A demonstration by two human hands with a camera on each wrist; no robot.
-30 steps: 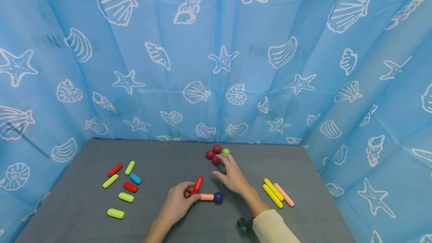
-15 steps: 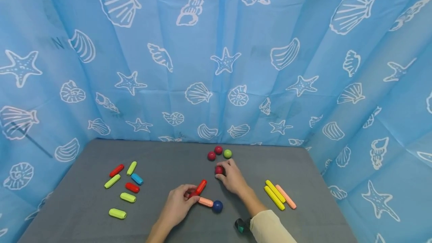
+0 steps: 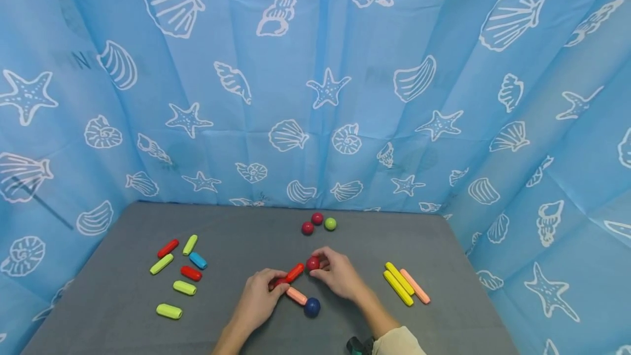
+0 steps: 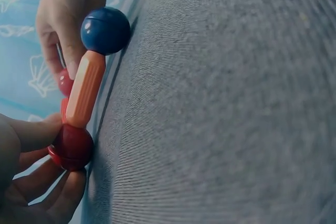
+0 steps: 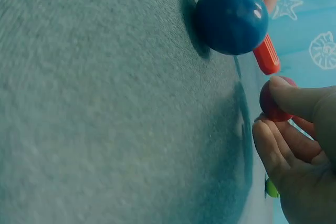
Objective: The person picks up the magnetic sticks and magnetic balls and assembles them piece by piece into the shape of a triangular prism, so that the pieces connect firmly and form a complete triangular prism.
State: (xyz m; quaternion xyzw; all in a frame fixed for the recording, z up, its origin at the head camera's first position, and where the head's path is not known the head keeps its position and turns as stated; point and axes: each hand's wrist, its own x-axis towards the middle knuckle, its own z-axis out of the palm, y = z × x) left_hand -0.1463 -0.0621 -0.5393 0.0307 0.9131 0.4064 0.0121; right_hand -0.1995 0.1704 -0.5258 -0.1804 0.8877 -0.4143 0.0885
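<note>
My left hand grips a dark red ball between thumb and fingers. From that ball an orange rod runs to a blue ball, and a red rod sticks out at an angle, its tip towards my right hand. With thumb and fingers my right hand pinches another red ball. A small gap shows between this ball and the free end of the red rod in the right wrist view.
Two red balls and a green ball lie at the back. Several short red, green and blue rods are scattered on the left. Longer yellow rods and an orange one lie right. A shell-patterned curtain hangs behind the table.
My right hand has picked a red ball from the back group and brought it towards me, beside the red rod. My left hand has turned the joined piece clockwise.
</note>
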